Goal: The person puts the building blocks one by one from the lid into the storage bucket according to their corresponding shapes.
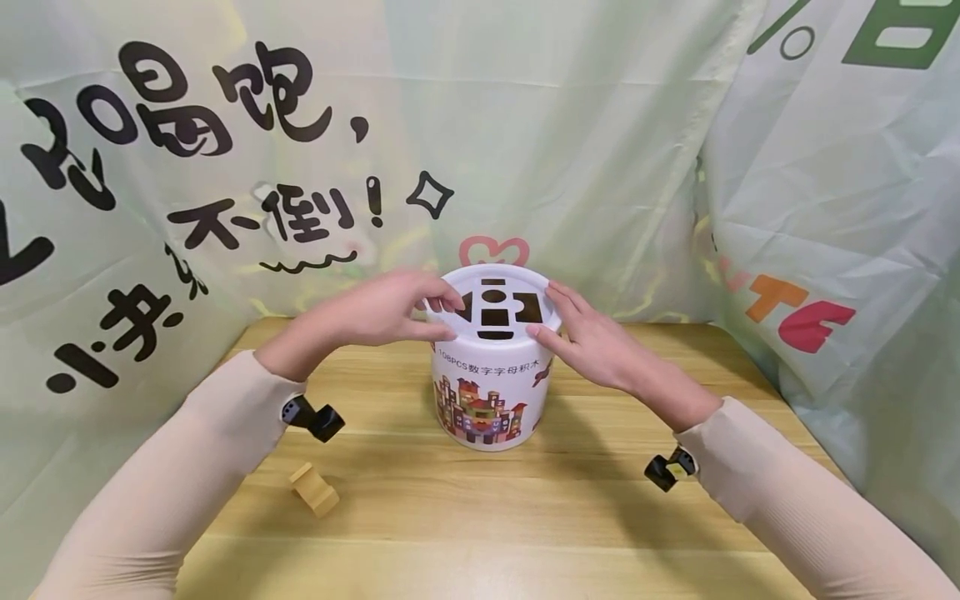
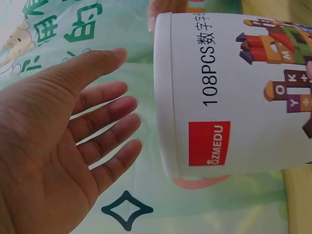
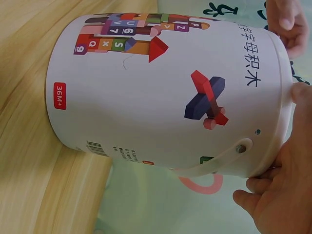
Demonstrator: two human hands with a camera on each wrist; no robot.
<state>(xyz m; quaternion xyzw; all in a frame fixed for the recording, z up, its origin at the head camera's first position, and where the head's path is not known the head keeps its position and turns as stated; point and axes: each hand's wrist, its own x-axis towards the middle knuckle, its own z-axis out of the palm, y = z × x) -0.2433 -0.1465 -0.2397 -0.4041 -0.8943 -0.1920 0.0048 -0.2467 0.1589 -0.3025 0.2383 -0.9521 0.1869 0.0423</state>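
A white toy-block bucket (image 1: 491, 392) with printed blocks and a white handle (image 3: 214, 163) stands at the middle of the wooden table (image 1: 487, 525). Its lid (image 1: 495, 307) has shape cut-outs. My left hand (image 1: 442, 317) is at the lid's left edge with straight, spread fingers (image 2: 107, 114); the left wrist view shows a small gap to the bucket wall (image 2: 243, 97). My right hand (image 1: 555, 315) is on the lid's right edge, fingers over the top and thumb on the side. In the right wrist view its fingers (image 3: 253, 192) curl round the rim of the bucket (image 3: 161, 97).
A small pale wooden block (image 1: 313, 489) lies on the table at the front left, near my left forearm. Printed green plastic sheets (image 1: 600, 150) hang close behind and on both sides of the table.
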